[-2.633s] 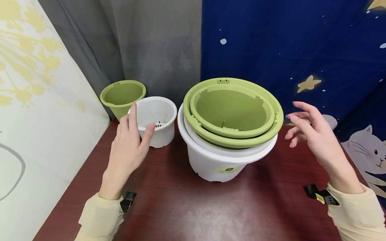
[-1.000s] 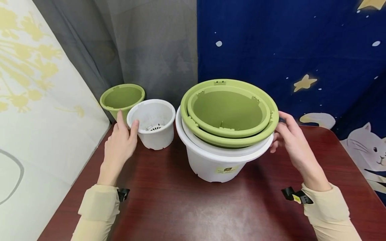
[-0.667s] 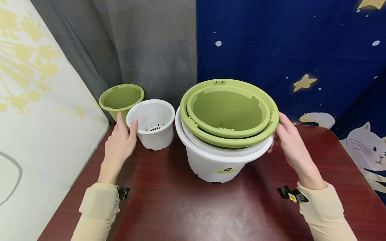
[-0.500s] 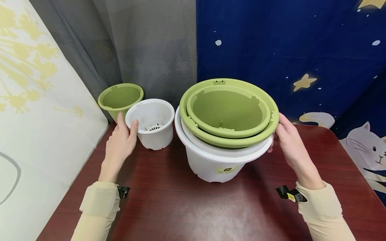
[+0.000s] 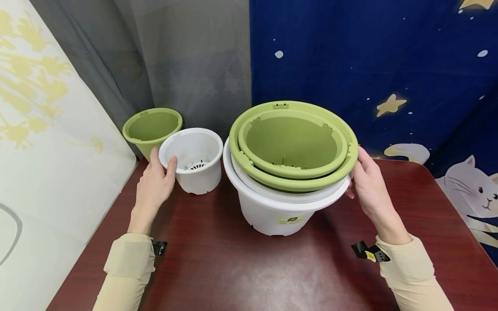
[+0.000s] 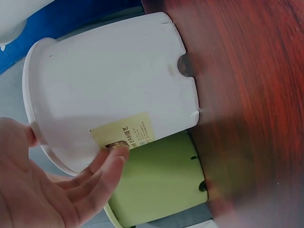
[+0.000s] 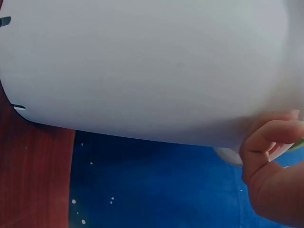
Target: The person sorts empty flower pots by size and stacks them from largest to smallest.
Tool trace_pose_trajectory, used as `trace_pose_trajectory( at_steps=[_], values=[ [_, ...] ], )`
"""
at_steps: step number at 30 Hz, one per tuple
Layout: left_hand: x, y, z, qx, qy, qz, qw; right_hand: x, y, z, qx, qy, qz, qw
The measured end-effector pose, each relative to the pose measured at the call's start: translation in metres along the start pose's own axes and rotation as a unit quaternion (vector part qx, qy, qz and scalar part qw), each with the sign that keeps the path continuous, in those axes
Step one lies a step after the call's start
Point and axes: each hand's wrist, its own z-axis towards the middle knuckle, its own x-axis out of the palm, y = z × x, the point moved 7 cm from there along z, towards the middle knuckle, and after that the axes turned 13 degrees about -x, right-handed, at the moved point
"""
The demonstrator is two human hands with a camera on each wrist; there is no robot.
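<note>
Your left hand point(image 5: 155, 182) is at the left side of the small white pot point(image 5: 199, 181), thumb at the rim and fingers loosely extended along the labelled wall. Your right hand point(image 5: 370, 186) grips the right rim of the large white pot point(image 5: 264, 211), fingers curled beneath it. Two green pots point(image 5: 295, 136) nest inside that one. A smaller green pot point(image 5: 153, 126) stands behind the small white pot on the desk point(image 5: 241, 276).

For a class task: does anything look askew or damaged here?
No damage shows. The nested green flowerpots look slightly off-centre in the larger white flowerpots: more white shows left than right, though perspective may mislead.
</note>
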Motion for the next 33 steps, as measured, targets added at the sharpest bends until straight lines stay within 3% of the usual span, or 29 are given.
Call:
trace_pose_trajectory(
  at_steps=[13, 18, 24, 29, 33],
  values=[
    [-0.001, -0.001, 0.004, 0.023, -0.034, -0.055, 0.9977, -0.001, -0.003, -0.002, 0.001, -0.006, 0.06, 0.998],
    [0.002, 0.001, 0.005, 0.01, -0.029, -0.109, 0.9936, 0.0, -0.004, -0.002, -0.012, -0.002, 0.075, 0.997],
    [0.005, 0.005, 0.008, -0.015, -0.001, -0.201, 0.9794, 0.001, -0.004, -0.001, -0.016, -0.004, 0.106, 0.994],
    [0.007, 0.007, 0.011, -0.035, 0.017, -0.249, 0.9677, 0.0, -0.006, -0.001, -0.01, -0.02, 0.119, 0.993],
    [0.008, 0.006, 0.011, -0.049, 0.039, -0.299, 0.9522, -0.001, -0.006, -0.001, -0.011, -0.021, 0.126, 0.992]
  ],
)
